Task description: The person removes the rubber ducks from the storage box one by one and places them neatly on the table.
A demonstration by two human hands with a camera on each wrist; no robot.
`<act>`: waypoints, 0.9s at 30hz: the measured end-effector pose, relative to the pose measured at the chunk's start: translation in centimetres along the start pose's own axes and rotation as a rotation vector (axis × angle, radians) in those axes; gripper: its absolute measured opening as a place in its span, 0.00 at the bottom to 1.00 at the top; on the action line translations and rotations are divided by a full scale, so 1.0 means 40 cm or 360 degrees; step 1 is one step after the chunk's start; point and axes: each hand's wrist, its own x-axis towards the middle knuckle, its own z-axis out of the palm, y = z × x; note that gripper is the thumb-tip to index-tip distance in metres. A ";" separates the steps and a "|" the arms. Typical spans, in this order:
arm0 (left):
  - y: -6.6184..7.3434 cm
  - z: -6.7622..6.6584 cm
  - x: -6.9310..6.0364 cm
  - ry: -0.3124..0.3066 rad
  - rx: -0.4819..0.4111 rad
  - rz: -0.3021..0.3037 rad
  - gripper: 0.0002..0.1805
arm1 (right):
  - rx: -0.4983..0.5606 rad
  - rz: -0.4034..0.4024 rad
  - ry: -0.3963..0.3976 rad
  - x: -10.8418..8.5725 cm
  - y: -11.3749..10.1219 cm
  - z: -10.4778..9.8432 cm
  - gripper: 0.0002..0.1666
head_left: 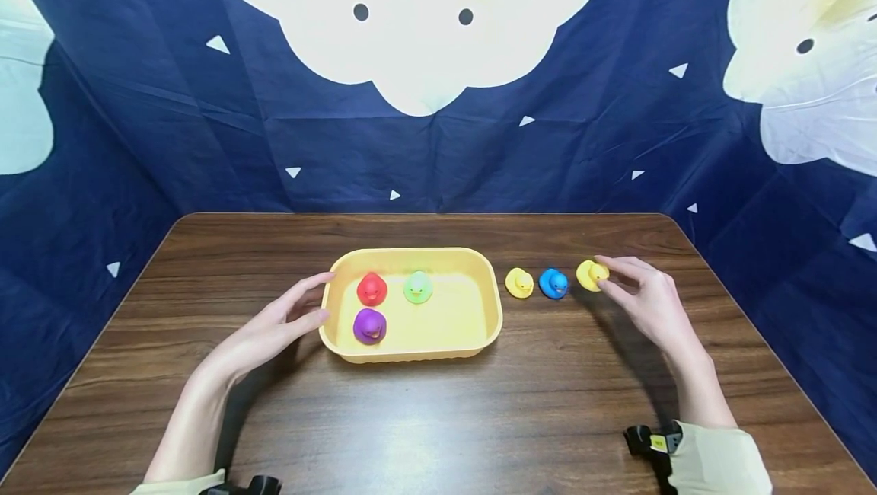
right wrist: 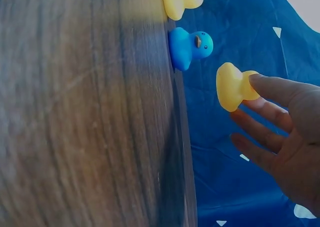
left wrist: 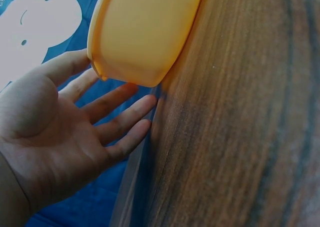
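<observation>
In the head view my right hand [head_left: 647, 298] pinches a yellow rubber duck [head_left: 589, 275] between thumb and fingers. The right wrist view shows this duck [right wrist: 230, 87] held above the tabletop. Left of it, a blue rubber duck [head_left: 553, 283] and a second yellow rubber duck [head_left: 518, 282] stand on the table. My left hand [head_left: 274, 327] is at the left end of a yellow plastic tub [head_left: 496, 320], fingers extended and fingertips at its rim. Inside the tub sit a red duck [head_left: 372, 289], a green duck [head_left: 418, 288] and a purple duck [head_left: 370, 326].
The brown wood-grain table [head_left: 425, 419] has rounded far corners. Behind it and along both sides hangs a dark blue cloth [head_left: 445, 160] with white clouds and small triangles. Black straps [head_left: 651, 440] cross the sleeves near the front.
</observation>
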 end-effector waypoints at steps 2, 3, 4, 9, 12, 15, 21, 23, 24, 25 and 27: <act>0.000 0.000 0.001 -0.0001 0.0004 -0.0001 0.35 | -0.0008 0.0001 0.0001 0.000 0.003 -0.002 0.22; 0.000 0.000 0.001 0.0000 0.0005 -0.0001 0.35 | -0.0011 0.0003 -0.0001 0.000 0.005 -0.003 0.22; 0.000 0.000 0.001 0.0001 0.0005 -0.0004 0.35 | -0.0014 0.0007 -0.0005 0.000 0.006 -0.003 0.21; 0.004 0.000 -0.003 -0.0005 -0.0011 0.0024 0.35 | -0.0061 0.0048 -0.0039 0.000 0.018 -0.005 0.20; 0.004 0.001 -0.004 -0.0002 -0.0026 0.0041 0.35 | -0.0084 0.0068 -0.0053 0.001 0.025 -0.005 0.20; 0.004 0.004 -0.002 -0.0009 -0.0036 0.0056 0.35 | -0.0105 0.0087 -0.0067 -0.001 0.032 -0.005 0.20; 0.004 0.003 0.004 -0.0025 -0.0030 0.0056 0.35 | -0.0147 0.0142 -0.0119 -0.008 0.039 -0.006 0.21; 0.004 0.002 0.005 -0.0020 -0.0020 0.0036 0.35 | -0.0148 0.0150 -0.0140 -0.007 0.040 -0.005 0.21; 0.004 0.002 0.004 -0.0017 -0.0014 0.0024 0.35 | -0.0148 0.0152 -0.0150 -0.006 0.041 -0.004 0.21; 0.003 0.002 0.004 -0.0014 -0.0008 0.0018 0.35 | -0.0150 0.0151 -0.0160 -0.005 0.042 -0.003 0.21; 0.001 0.002 0.003 -0.0010 -0.0002 0.0014 0.35 | -0.0160 0.0151 -0.0179 -0.001 0.044 -0.002 0.21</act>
